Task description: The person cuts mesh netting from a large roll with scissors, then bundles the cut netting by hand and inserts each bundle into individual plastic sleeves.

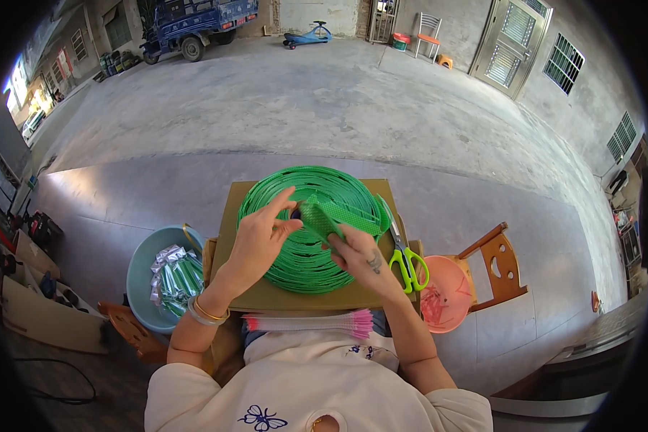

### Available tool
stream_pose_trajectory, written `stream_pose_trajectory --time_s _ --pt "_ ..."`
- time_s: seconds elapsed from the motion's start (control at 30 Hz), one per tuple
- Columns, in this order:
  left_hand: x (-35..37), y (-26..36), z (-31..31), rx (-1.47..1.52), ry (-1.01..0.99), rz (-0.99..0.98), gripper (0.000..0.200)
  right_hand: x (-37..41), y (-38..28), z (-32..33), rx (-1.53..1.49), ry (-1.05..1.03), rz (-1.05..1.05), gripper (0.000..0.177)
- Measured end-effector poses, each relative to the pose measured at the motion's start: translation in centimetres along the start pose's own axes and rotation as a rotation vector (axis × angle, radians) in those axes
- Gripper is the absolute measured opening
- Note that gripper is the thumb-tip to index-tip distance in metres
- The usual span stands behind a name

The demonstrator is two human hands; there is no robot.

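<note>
In my right hand (363,255), the fingers are wrapped round a flattened piece of green mesh netting (320,218). My left hand (261,236) is beside the upper end of that piece, its thumb and fingers apart; a small dark spot shows near its fingertips, too small to name. Under both hands lies a large coil of green netting (306,277) on a brown board-like tabletop (241,288). Scissors with lime-green handles (409,270) rest at the right edge of the top, blades pointing away. Across my lap is a bundle of white strips with pink ends (309,323).
A blue basin (138,252) with silver-and-green bundles stands on the left. On the right are a pink basin (453,277) holding pink scraps and a wooden chair (504,270). Farther off are a blue three-wheeled truck (194,25), a ride-on toy (309,36) and a chair (428,32).
</note>
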State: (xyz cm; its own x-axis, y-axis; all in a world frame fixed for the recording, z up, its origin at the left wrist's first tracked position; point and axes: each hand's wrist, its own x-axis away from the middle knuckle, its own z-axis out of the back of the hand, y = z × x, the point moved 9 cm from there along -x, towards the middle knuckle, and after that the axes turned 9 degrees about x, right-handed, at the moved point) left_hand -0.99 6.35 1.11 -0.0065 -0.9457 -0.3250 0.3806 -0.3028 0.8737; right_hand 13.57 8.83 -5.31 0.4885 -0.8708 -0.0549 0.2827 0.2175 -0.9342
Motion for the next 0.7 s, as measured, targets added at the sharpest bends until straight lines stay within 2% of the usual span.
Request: stream_pose_trajectory --time_s 0.03,0.07,0.13,0.2,0.3,0.4,0.5,0.7 --pt "0.6 -0.4 -0.4 0.024 -0.023 0.016 0.027 0.0 0.3 1.2 -0.051 0.047 -0.050 0.020" --pt "1.4 -0.8 -0.8 0.049 -0.045 0.032 0.027 0.0 0.5 2.0 -0.233 0.051 -0.083 0.022" --pt "4.2 -1.8 -4.4 -0.081 -0.415 0.068 0.022 0.4 -0.5 3.3 -0.352 0.054 -0.070 0.022" --pt "8.8 -4.0 -8.6 -0.173 -0.744 -0.104 0.023 0.7 -1.1 3.7 -0.437 0.056 -0.046 0.023" --pt "12.5 -7.2 -10.5 -0.351 -0.902 0.035 0.022 0.7 -1.3 3.1 -0.442 0.044 -0.013 0.023" --pt "12.8 -8.3 -10.3 -0.485 -0.885 0.012 0.021 0.7 -1.4 2.8 -0.419 0.054 -0.063 0.023" --pt "12.5 -7.6 -10.2 -0.624 -0.887 -0.024 0.018 0.6 -1.6 2.6 -0.452 0.006 -0.006 0.023" --pt "10.9 -6.5 -9.0 -0.413 -0.765 0.102 0.014 0.8 -1.5 2.6 -0.417 0.035 -0.061 0.023"
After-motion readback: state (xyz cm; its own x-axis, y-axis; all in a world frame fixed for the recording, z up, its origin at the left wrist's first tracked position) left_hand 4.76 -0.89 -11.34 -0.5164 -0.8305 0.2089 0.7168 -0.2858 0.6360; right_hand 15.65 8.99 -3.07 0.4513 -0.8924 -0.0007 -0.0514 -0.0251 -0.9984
